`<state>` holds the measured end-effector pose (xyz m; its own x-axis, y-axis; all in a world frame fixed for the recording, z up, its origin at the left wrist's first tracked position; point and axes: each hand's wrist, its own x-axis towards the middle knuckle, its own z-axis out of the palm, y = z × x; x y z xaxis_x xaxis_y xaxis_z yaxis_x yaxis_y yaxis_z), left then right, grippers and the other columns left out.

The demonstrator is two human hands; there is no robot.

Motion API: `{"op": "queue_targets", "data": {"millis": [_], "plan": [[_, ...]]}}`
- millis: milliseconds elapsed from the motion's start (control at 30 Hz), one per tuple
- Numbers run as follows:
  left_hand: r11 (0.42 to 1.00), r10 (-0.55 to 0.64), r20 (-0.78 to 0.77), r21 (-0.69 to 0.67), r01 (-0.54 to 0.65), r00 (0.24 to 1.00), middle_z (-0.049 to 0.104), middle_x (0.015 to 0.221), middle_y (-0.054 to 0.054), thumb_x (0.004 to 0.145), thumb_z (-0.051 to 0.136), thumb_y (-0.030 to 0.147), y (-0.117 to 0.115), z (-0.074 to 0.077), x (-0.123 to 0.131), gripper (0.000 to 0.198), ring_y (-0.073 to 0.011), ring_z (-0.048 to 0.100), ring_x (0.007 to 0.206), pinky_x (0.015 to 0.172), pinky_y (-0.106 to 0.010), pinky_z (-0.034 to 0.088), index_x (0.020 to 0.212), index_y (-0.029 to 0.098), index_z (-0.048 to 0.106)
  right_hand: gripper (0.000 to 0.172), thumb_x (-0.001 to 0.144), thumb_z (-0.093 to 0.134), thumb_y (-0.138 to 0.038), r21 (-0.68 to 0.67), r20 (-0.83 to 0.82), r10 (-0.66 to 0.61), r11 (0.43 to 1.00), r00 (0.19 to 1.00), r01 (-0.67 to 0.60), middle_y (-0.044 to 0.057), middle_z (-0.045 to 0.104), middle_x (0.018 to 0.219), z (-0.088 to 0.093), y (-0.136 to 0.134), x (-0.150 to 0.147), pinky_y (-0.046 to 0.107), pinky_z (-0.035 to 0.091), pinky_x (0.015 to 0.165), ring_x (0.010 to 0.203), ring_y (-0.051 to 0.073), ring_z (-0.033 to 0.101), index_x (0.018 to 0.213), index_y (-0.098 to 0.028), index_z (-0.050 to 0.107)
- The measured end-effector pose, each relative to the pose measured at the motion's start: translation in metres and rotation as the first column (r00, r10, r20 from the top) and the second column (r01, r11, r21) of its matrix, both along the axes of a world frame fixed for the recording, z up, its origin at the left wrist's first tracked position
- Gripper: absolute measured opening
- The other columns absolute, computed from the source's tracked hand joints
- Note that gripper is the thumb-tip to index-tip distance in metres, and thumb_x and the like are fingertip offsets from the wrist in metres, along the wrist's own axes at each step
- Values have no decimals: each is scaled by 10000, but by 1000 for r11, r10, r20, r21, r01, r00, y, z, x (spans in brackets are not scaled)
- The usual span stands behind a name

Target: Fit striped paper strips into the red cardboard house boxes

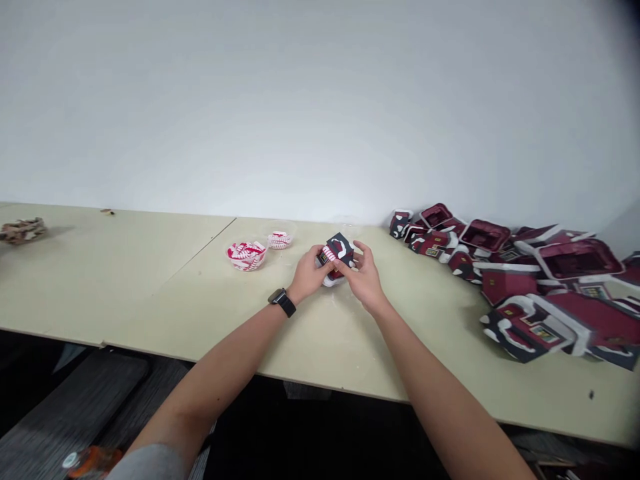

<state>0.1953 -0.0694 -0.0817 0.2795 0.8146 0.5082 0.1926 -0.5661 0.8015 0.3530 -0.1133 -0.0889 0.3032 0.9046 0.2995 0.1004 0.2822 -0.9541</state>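
Observation:
My left hand (307, 277) and my right hand (367, 280) are closed around a small house-shaped piece (342, 247) above the table. It has a dark grey roof with white wavy trim and dark red parts. A red-and-white striped strip (329, 253) lies against its front, by my fingertips; my thumbs meet close to it. What the fingers do behind the piece is hidden. To the left stand a clear bowl (266, 253) of red-and-white striped pieces (245, 255) and a smaller clear bowl (293, 233) with more of them.
A heap of dark red house-shaped pieces (510, 283) with white edges covers the table's right side, several with hollow undersides showing. A brown bundle (23, 230) lies far left on the pale table (200, 320). Below the front edge is an orange bottle (93, 460).

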Motion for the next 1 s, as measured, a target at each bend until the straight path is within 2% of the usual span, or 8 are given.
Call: {"op": "queue_targets", "data": {"millis": [233, 333, 400, 467, 567, 700, 800, 1000], "plan": [[998, -49, -12, -36, 49, 999, 738, 1224, -94, 922, 731, 423, -2, 2, 0, 366, -263, 660, 1146, 1012, -365, 471, 1204, 201, 660, 762, 769, 804, -547, 23, -33, -86, 996, 996, 87, 95, 707, 1239, 3, 0, 0, 455, 571, 977, 1122, 281, 682, 1408, -270, 496], [1000, 19, -13, -11, -19, 1000, 724, 1211, -94, 905, 743, 427, -1, 3, 1, 328, -261, 627, 1155, 1003, -366, 453, 1137, 205, 675, 749, 765, 793, -563, 24, -59, -90, 996, 994, 92, 91, 715, 1225, 4, 0, -1, 446, 583, 939, 1071, 273, 694, 1384, -265, 494], [990, 137, 16, 10, -137, 990, 708, 1061, -71, 887, 751, 448, 0, 4, 2, 279, -234, 608, 1047, 919, -338, 449, 972, 199, 659, 741, 765, 792, -557, 24, -56, -94, 995, 994, 96, 91, 717, 1223, 4, 0, -1, 447, 582, 935, 1060, 273, 697, 1377, -264, 495], [983, 174, 46, -60, -171, 984, 614, 807, -23, 901, 705, 532, 2, 6, 1, 386, -187, 553, 833, 762, -302, 415, 763, 198, 570, 728, 770, 795, -538, 39, -32, -109, 993, 994, 110, 98, 717, 1217, 4, -1, -1, 449, 574, 942, 1059, 276, 700, 1373, -256, 501], [954, 58, 87, -298, -30, 994, 428, 578, 27, 909, 595, 701, 4, 9, 0, 592, -133, 412, 599, 598, -293, 308, 612, 205, 466, 707, 788, 788, -510, 68, 4, -115, 991, 993, 115, 117, 711, 1226, 5, -3, -2, 448, 559, 962, 1071, 279, 701, 1376, -240, 502], [862, -58, 178, -488, 140, 982, 449, 522, 39, 881, 590, 751, 1, 9, 0, 592, -104, 366, 466, 506, -288, 242, 700, 187, 579, 700, 814, 764, -499, 80, 46, -68, 995, 997, 65, 115, 705, 1252, 5, -7, -5, 438, 563, 937, 1045, 271, 709, 1406, -254, 482], [834, -105, 218, -513, 205, 970, 492, 554, 36, 877, 608, 726, 0, 6, 0, 555, -90, 378, 418, 454, -276, 217, 742, 189, 570, 729, 812, 767, -517, 77, 83, -51, 996, 995, 45, 115, 699, 1263, 3, -8, -6, 421, 575, 876, 982, 260, 714, 1426, -258, 474], [829, -156, 218, -501, 248, 963, 514, 588, 36, 917, 595, 645, 1, 5, -2, 501, -76, 428, 400, 413, -243, 246, 713, 194, 520, 740, 803, 771, -526, 86, 95, -71, 994, 993, 62, 121, 713, 1237, 0, -5, -6, 410, 579, 851, 965, 256, 718, 1421, -242, 481]]}}
